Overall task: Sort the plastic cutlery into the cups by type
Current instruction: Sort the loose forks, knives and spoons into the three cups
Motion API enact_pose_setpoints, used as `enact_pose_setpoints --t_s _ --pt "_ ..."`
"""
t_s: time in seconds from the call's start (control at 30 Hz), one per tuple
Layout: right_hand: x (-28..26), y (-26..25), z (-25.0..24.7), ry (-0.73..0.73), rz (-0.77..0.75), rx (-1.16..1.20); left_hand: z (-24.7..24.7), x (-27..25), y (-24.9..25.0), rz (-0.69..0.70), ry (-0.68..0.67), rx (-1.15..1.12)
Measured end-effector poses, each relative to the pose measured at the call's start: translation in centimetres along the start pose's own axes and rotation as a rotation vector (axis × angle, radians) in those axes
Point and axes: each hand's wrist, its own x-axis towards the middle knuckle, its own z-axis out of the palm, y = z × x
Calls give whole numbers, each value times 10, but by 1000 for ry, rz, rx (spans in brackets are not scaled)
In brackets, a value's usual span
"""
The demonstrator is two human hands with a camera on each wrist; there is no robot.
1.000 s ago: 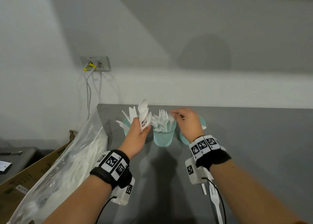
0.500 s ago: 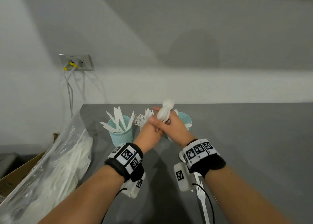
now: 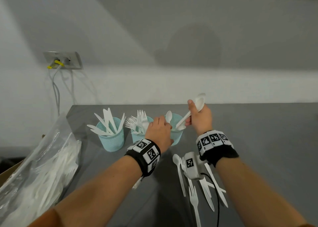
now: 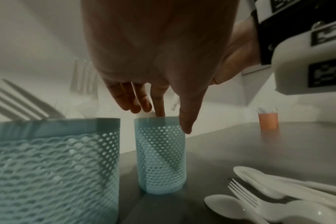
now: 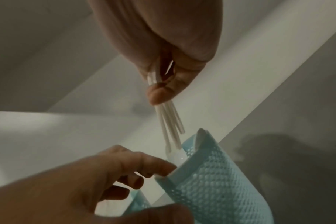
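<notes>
Several spoons gripped in right hand above spoon cup | left hand steadies rim, fingers relaxed

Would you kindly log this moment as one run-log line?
step: spoons to cup | right hand: grips spoon bundle, handles over right cup | left hand: fingers at cup rim | loose cutlery: on table

The three cups look like pale blue plastic, perforated mesh walls under a smooth solid rim, and the white spoons, forks and knives in and over them are smooth plastic with a faint gloss. Under the cups the desk is a smooth, matt grey. Left of the cups lies a clear, crinkled, shiny plastic bag, and beyond it brown cardboard.
</notes>
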Motion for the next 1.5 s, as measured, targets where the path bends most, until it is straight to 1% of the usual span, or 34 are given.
enact_pose_setpoints --t_s 0.1,0.27,0.37,0.43,0.5,0.57,0.67,0.77,0.8,0.9,0.93,0.97,1.0,1.07,1.1,1.13,1.17,1.23,1.33,1.43,1.5 --pt "2 8 1 16 -27 -9 8 6 1 -18 0 10" --pt "-3 15 10 -96 -37 -73 15 11 -3 -49 28 -138" --pt "-4 22 16 -157 -12 -253 14 12 -5 -54 59 -230" --pt "-4 27 17 -193 -9 -399 14 13 -6 -47 77 -239" --pt "-5 27 16 -222 -17 -482 14 14 -5 -36 82 -230" --pt "-4 26 15 -218 -20 -449 15 13 -6 -34 79 -225" --pt "-6 22 7 -158 -8 -334 14 13 -7 -36 84 -234" --pt "-13 24 -6 -136 -25 -289 10 7 -6 -22 101 -273" --pt "-16 26 -12 -133 -21 -276 8 3 -4 -12 123 -271" --pt "-25 34 -30 -99 21 -276 7 -17 7 13 267 -223" --pt "-29 38 -37 -101 28 -301 8 -27 12 12 283 -206" --pt "-33 41 -43 -119 35 -343 7 -37 18 8 210 -222" --pt "-38 45 -49 -142 42 -386 7 -48 25 -5 78 -254" --pt "-47 56 -58 -194 79 -491 11 -67 38 -36 -292 -293" --pt "-51 63 -61 -228 112 -553 13 -75 46 -30 -452 -286" --pt "-56 69 -64 -275 152 -622 15 -82 53 -13 -564 -273" --pt "-61 77 -67 -325 193 -687 18 -89 61 3 -640 -266" --pt "-71 89 -73 -397 261 -796 24 -99 72 13 -741 -295" --pt "-87 96 -84 -408 290 -929 30 -109 86 -6 -847 -342" --pt "-100 103 -90 -377 332 -1008 34 -113 97 -64 -865 -364" --pt "-106 107 -91 -375 356 -1028 38 -116 101 -136 -870 -433"
